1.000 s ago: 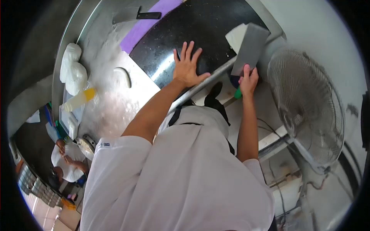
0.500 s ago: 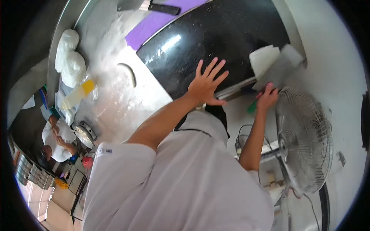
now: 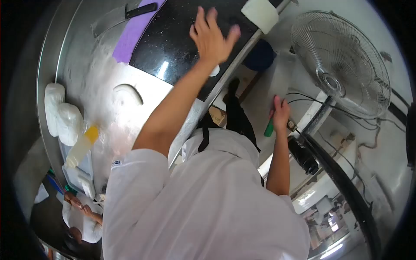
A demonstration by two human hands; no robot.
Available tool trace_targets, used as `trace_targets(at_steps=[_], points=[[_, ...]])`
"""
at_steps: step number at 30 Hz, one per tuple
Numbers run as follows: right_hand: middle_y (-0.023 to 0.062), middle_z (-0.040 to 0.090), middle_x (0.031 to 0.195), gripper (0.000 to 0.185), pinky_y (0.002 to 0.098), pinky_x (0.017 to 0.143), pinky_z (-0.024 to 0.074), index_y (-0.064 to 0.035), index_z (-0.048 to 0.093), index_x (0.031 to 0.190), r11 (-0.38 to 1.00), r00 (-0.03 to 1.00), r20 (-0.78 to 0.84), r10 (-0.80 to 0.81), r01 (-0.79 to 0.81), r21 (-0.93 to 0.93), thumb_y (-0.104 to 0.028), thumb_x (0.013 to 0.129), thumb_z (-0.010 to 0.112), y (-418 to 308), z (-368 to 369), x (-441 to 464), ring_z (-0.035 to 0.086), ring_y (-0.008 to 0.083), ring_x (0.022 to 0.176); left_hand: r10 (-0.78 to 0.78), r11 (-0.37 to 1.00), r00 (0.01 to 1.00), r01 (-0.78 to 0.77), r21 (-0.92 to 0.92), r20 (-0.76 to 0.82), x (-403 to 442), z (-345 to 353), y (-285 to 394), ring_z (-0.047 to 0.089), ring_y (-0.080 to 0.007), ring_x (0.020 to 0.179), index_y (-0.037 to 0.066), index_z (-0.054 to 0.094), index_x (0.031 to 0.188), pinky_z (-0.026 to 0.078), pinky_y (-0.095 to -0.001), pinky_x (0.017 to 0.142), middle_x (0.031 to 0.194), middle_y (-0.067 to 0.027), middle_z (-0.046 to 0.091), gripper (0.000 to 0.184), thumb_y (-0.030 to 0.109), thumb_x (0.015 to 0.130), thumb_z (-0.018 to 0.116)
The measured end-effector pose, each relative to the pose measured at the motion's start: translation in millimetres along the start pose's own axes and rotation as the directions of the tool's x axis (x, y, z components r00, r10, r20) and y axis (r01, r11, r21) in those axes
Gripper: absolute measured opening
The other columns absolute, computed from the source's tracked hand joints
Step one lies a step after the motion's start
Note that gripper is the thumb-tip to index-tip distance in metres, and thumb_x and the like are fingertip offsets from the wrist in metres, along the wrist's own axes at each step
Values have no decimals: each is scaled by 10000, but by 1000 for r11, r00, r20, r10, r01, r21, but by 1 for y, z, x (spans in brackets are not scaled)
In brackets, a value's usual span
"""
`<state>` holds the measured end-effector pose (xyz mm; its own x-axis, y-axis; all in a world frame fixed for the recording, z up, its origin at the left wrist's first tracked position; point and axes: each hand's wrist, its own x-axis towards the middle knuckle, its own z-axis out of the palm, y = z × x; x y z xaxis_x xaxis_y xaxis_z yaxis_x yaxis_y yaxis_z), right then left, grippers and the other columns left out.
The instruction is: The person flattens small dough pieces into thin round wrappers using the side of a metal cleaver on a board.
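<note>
My left hand (image 3: 212,41) is open over the black board (image 3: 173,39), fingers spread and thumb out to the side. A small white piece (image 3: 214,70) shows on the board beside its wrist. Low on the right, past the board's edge, my right hand (image 3: 281,115) is closed around the green handle (image 3: 269,128) of a broad-bladed cleaver. Its grey blade (image 3: 279,76) points away from me and is smeared by motion. A white folded cloth or pad (image 3: 261,15) lies at the board's right edge.
A black-handled cleaver (image 3: 141,11) lies near a purple cloth (image 3: 130,41). On the metal table are a curved white piece (image 3: 128,93), white bags (image 3: 69,121) and a yellow-capped bottle (image 3: 82,147). A standing fan (image 3: 342,65) and cables are at right. Another person (image 3: 86,216) works at lower left.
My view has turned and shifted. My right hand has lowered the cleaver away from beside the white pad. My left hand remains spread over the board, and a small white piece now shows by its wrist.
</note>
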<state>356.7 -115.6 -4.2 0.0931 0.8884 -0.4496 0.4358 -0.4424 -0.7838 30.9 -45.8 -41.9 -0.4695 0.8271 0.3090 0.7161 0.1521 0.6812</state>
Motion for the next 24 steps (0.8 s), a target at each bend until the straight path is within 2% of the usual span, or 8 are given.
trace_targets(at_steps=[3,5,7,9,10,11,15,24], points=[[66,588,732,454,337,499,452,6,642,1020,992,993,21,115,-114,-48,-446,997,684,18,9,-12,561,157,538,171,943,941,-243,229,293,-28,-4,-2,289,-449,1485,-11,381,1514,233,-578,1185,1628,-314,236,887,540,897,702],[92,672,809,466,366,633,515,25,681,1067,937,978,210,-8,81,-340,-421,951,746,4,19,-13,639,205,674,-33,994,998,27,-102,-60,-12,9,-31,289,-447,1485,-29,383,1505,231,-593,1184,1625,-318,233,890,547,901,694],[104,737,928,498,372,777,531,13,710,1120,926,871,413,-266,349,-141,-421,893,801,-1,50,3,668,217,820,-445,793,868,267,-549,-222,17,-3,-29,299,-435,1482,-42,383,1500,238,-595,1182,1624,-323,227,885,536,906,694],[138,760,1032,537,385,828,545,-8,733,1128,950,729,657,-192,306,-62,-440,828,843,-13,84,25,716,266,928,-403,878,886,304,-369,-229,-17,-12,-24,265,-424,1511,6,375,1534,195,-664,1182,1655,-282,198,917,576,888,688],[138,760,1032,537,385,828,545,-8,733,1128,951,719,667,-194,306,-53,-440,828,843,-21,94,29,716,266,928,-112,992,994,111,62,10,-50,-13,-20,224,-412,1534,58,365,1561,156,-705,1175,1675,-248,180,961,634,860,682],[173,753,1058,585,413,849,548,-17,717,1159,891,683,709,-173,416,-183,-435,781,871,-33,106,38,719,307,974,77,886,936,-222,407,344,-67,-15,-19,183,-401,1558,109,355,1587,117,-747,1169,1695,-213,161,1006,691,831,676],[245,732,1084,756,489,884,555,-23,644,1239,620,713,667,-217,628,-470,-405,657,940,-55,109,40,702,420,1058,-80,853,876,-187,487,477,-72,-23,-10,99,-383,1586,250,326,1621,53,-804,1143,1722,-136,144,1074,783,754,670],[280,705,1109,798,495,881,568,28,575,1192,586,691,664,-287,675,-449,-401,636,954,-93,122,91,704,434,1038,129,845,915,-303,440,382,7,10,-28,167,-420,1565,376,255,1636,127,-844,1099,1719,-113,180,1075,806,743,671]])
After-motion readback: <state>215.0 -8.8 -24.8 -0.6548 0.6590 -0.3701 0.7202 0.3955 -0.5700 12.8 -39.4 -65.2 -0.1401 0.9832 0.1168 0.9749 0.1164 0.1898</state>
